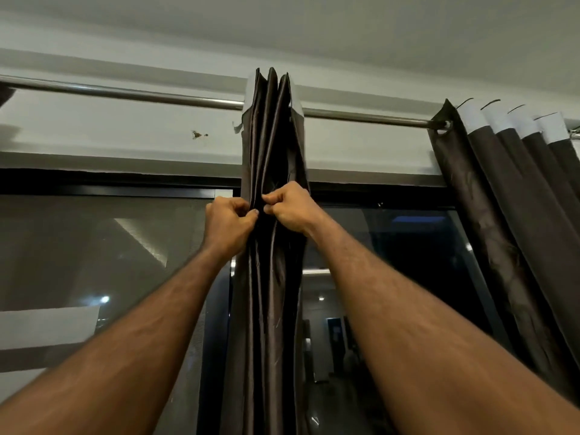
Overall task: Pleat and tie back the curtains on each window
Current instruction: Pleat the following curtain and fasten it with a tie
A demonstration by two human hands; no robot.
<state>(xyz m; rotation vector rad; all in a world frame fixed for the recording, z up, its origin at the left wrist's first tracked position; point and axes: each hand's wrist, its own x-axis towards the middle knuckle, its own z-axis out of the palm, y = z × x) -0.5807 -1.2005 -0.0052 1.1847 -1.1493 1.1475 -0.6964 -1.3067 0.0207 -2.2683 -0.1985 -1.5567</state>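
Head view showed the dark brown curtain (272,146) gathered between both hands; left hand (228,225) and right hand (290,208) each pinched its glossy vertical pleats.

The room is dim, lit softly from indoors; the glass (408,262) below the curtain rod (125,92) is dark, carrying small bright reflections of lamps and a pale slanted glare streak at its left. The rod bows with wide-angle distortion. The gathered curtain (270,136) shows a satin sheen; edges near it look slightly soft.
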